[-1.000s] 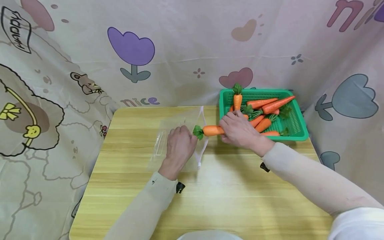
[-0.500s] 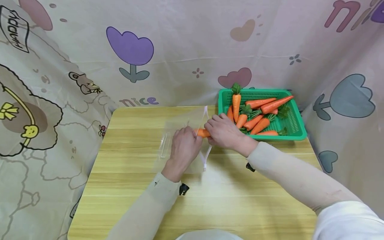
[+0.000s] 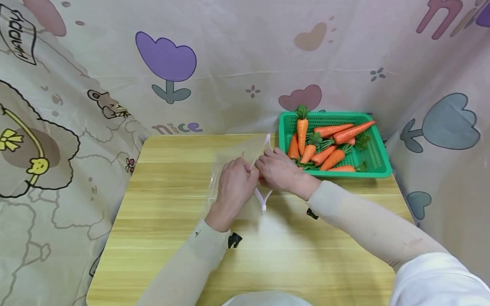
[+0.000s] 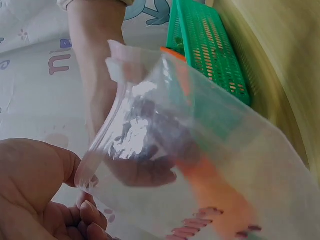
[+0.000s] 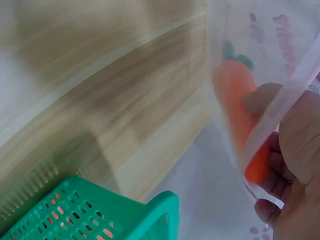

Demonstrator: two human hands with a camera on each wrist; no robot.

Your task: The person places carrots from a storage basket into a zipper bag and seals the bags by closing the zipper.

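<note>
A: Reading from left to right, what do we meet first?

B: We meet the clear bag (image 4: 240, 125), spread above the bench (image 3: 172, 178), its zip mouth (image 5: 281, 106) parted and facing right. We cannot tell how much of it rests on the wood. Over it lies the left hand (image 3: 234, 187), thumb and fingers pinching the edge of the mouth.

A: And where do we place the carrot?

B: From the head, both hands hide it; the right wrist view shows it to us. The carrot (image 5: 234, 95) lies in the mouth of the bag, its leaves (image 5: 244, 60) foremost and inside, its other end at the opening, among the fingers of the right hand (image 3: 281, 172).

A: Which relation do we mark as decisive?

B: Axis against opening. We judge that the long axis runs inward through the mouth, not along it, with the leaves pointing away from the right hand. That hand is the nearer: its grip is closed about the leafless end, while the left, as far as we see, has hold of the bag alone.

A: What bounds our view at the right?

B: The green basket (image 3: 352, 174), just beside the right hand, with further carrots (image 3: 333, 159) lying in it at mixed angles.
</note>
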